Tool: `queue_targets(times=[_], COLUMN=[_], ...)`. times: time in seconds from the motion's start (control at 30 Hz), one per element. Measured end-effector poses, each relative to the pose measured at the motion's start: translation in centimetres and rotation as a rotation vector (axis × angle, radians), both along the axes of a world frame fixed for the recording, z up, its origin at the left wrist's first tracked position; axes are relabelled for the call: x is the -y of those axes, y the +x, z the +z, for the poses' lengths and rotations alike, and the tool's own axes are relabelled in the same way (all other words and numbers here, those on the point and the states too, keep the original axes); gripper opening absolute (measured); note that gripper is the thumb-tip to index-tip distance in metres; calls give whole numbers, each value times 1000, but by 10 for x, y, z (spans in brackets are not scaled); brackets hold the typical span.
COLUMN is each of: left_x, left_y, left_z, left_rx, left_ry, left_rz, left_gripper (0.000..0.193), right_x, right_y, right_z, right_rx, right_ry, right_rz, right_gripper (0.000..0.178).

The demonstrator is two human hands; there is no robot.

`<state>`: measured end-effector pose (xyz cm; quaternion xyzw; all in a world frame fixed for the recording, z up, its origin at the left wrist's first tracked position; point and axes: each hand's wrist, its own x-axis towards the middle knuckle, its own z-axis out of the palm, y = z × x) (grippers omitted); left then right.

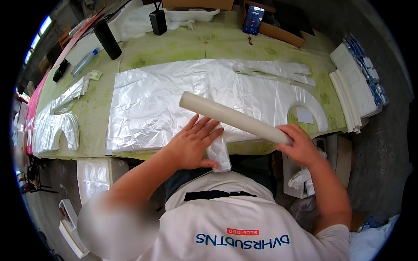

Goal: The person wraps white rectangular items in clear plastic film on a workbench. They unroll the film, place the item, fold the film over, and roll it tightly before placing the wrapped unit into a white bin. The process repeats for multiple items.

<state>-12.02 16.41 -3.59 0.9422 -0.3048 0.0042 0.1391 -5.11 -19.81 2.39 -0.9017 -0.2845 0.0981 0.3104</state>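
A pale, cream-coloured tube point(230, 116) slants over the table, its near right end gripped by my right hand point(297, 143). My left hand point(193, 143) lies flat with fingers spread, on a narrow folded strip of clear plastic film point(219, 155) that hangs over the table's front edge. Beneath the tube spreads a stack of shiny clear plastic aprons point(148, 100), with a rounded neck opening at the right end and long ties at the far right. Inside that opening lies a small white card point(304, 115).
A second folded plastic apron point(56, 130) lies at the left. Beyond it are a water bottle point(85, 63) and a black cylinder point(107, 40). A phone point(253, 20) leans on a cardboard box point(283, 37) at the back. White rolls point(346, 100) and stacked packs point(357, 78) line the right edge.
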Motion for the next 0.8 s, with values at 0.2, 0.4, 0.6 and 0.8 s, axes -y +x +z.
queue_targets(times=[0.2, 0.4, 0.6, 0.8], left_x=[-2, 9, 16, -17], left_y=[-1, -9, -4, -2], left_z=[11, 3, 0, 5], left_rx=[-48, 123, 38, -111], left_ry=[62, 66, 13, -708], left_rz=[-96, -59, -51, 156], left_gripper=[100, 82, 87, 74], right_x=[-53, -74, -48, -62], right_y=[81, 99, 84, 13], right_z=[-24, -38, -51, -37], right_rx=[228, 340, 540, 368], right_ry=[-287, -204, -248, 157], right_rz=[-115, -196, -213, -61], right_gripper=[53, 52, 50, 30])
